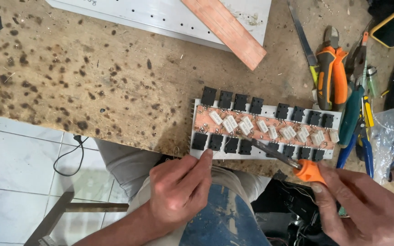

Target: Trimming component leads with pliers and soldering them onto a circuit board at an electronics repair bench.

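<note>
The fingers (204, 160) of my left hand (178, 189) are drawn together, and their tips press on the near left corner of the long board (263, 130), holding it steady at the edge of the surface (92, 77). They hold nothing else. My right hand (365, 209) is closed around the orange handle of a screwdriver (292, 165). Its dark shaft lies slanted over the near row of black parts, and its tip rests near the middle of that row, at the edge of the copper strip.

The board lies across the near edge of the surface, just in front of my lap. As far as I can see, most of the assembly stands already: two rows of black flat parts (240, 101) sit along both long sides, and white block parts (230, 123) lie in a line on the copper strip between them. I judge that only the work at single points remains, because the tip is at one place in the near row. If every joint or screw is finished, I cannot tell; they are too small.

Further out, a second copper bar (226, 29) lies on a pale metal plate (160, 16), unused. At the right of the board lie orange-handled pliers (331, 77) and other hand tools.
</note>
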